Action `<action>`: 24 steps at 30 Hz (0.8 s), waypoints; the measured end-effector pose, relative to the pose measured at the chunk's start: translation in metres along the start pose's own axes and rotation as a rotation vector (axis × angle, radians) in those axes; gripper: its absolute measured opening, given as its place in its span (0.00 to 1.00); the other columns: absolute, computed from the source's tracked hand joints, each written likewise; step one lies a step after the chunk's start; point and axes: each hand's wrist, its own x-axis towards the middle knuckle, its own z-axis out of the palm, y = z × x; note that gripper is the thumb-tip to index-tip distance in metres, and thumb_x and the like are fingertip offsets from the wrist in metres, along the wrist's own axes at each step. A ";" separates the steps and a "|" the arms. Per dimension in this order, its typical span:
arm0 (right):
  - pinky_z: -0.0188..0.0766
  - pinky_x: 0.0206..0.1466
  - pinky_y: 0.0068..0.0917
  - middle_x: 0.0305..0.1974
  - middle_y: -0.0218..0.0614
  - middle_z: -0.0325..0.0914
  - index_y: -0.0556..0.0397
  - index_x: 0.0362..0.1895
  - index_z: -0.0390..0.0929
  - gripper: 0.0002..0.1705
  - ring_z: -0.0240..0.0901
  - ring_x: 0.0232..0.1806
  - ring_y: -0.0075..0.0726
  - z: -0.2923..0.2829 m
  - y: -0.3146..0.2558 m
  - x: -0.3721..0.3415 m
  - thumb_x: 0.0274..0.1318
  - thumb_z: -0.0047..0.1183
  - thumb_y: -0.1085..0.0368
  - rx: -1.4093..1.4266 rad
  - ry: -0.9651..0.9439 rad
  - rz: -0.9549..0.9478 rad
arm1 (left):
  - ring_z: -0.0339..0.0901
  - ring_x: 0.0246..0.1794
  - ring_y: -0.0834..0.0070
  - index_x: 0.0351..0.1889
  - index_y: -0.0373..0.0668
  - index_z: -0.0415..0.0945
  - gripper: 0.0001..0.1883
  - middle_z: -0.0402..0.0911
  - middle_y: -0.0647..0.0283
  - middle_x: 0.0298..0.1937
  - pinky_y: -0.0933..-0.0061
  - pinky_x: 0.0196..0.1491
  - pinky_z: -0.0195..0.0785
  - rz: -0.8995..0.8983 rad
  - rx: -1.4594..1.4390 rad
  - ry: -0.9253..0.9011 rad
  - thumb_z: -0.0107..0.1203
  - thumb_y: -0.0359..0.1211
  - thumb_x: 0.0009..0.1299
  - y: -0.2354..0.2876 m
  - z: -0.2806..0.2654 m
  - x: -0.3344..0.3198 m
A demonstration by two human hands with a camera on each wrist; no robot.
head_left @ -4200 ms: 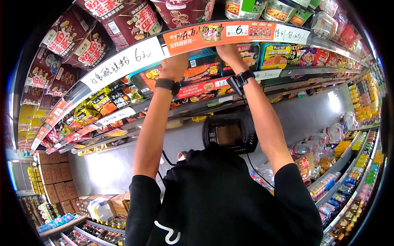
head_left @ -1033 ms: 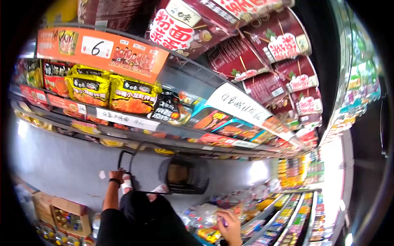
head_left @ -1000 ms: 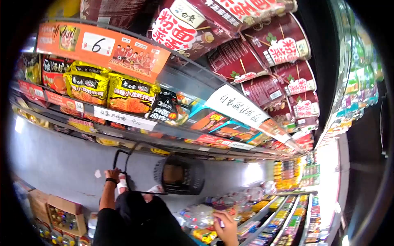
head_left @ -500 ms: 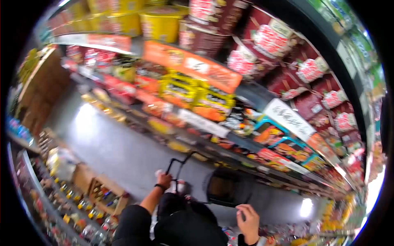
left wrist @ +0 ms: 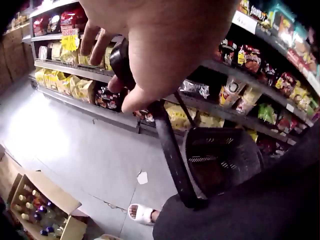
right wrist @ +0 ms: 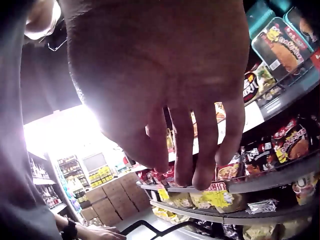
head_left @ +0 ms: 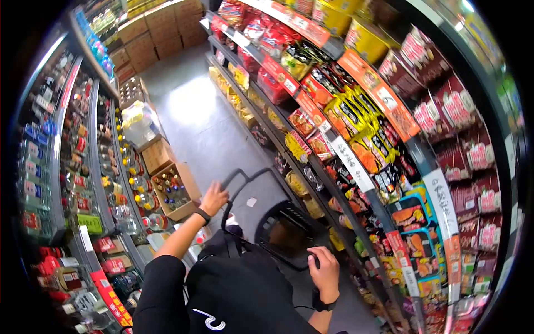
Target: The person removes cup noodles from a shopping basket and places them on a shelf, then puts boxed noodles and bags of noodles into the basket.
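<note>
My left hand grips the long black pull handle of a shopping basket. In the left wrist view the thumb and fingers curl loosely around this handle. The black plastic basket has slotted walls and stands tilted on the floor in front of my body; something brown shows at its bottom. My right hand hangs to the right of the basket, fingers loosely bent and holding nothing. In the right wrist view these fingers overlap the noodle shelves behind.
Along the right runs a shelf of yellow noodle packets, blue-rimmed boxes and maroon tubs. Bottle shelves line the left. An open carton of bottles sits on the floor, with stacked brown cartons at the aisle's end.
Both hands have come down from the shelf, the left onto the basket handle. Over the last second the head view has swung left along the aisle; the left hand has stayed on the handle.
</note>
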 end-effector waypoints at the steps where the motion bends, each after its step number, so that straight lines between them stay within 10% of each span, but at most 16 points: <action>1: 0.75 0.53 0.43 0.47 0.38 0.84 0.50 0.46 0.84 0.11 0.81 0.49 0.52 0.000 -0.006 0.006 0.58 0.59 0.69 -0.001 0.002 -0.014 | 0.63 0.75 0.50 0.49 0.54 0.87 0.14 0.81 0.71 0.57 0.37 0.77 0.50 0.042 0.075 -0.008 0.52 0.40 0.72 -0.013 -0.011 -0.006; 10: 0.75 0.51 0.44 0.46 0.39 0.84 0.51 0.46 0.84 0.12 0.81 0.48 0.53 0.053 -0.083 0.098 0.58 0.58 0.71 -0.019 -0.096 -0.113 | 0.68 0.73 0.51 0.34 0.49 0.89 0.11 0.82 0.69 0.44 0.29 0.83 0.32 -0.220 -0.044 0.074 0.55 0.35 0.67 -0.109 -0.047 -0.095; 15: 0.74 0.50 0.41 0.45 0.39 0.84 0.52 0.46 0.83 0.12 0.81 0.47 0.52 0.087 -0.158 0.177 0.57 0.59 0.71 -0.040 -0.152 -0.250 | 0.56 0.83 0.63 0.30 0.47 0.89 0.09 0.81 0.68 0.63 0.29 0.84 0.30 -0.355 -0.126 0.121 0.57 0.34 0.62 -0.147 -0.074 -0.123; 20: 0.74 0.49 0.41 0.44 0.39 0.83 0.52 0.46 0.83 0.12 0.81 0.47 0.51 0.115 -0.210 0.238 0.56 0.60 0.72 -0.016 -0.230 -0.361 | 0.61 0.80 0.65 0.27 0.47 0.89 0.08 0.87 0.64 0.48 0.32 0.85 0.26 -0.400 -0.136 -0.158 0.58 0.32 0.60 -0.174 -0.089 -0.145; 24: 0.74 0.50 0.40 0.45 0.38 0.83 0.51 0.46 0.83 0.12 0.80 0.47 0.50 0.131 -0.225 0.273 0.57 0.60 0.71 -0.088 -0.293 -0.418 | 0.79 0.58 0.72 0.26 0.50 0.88 0.07 0.84 0.69 0.30 0.37 0.87 0.26 -0.363 -0.222 -0.389 0.58 0.31 0.59 -0.197 -0.097 -0.153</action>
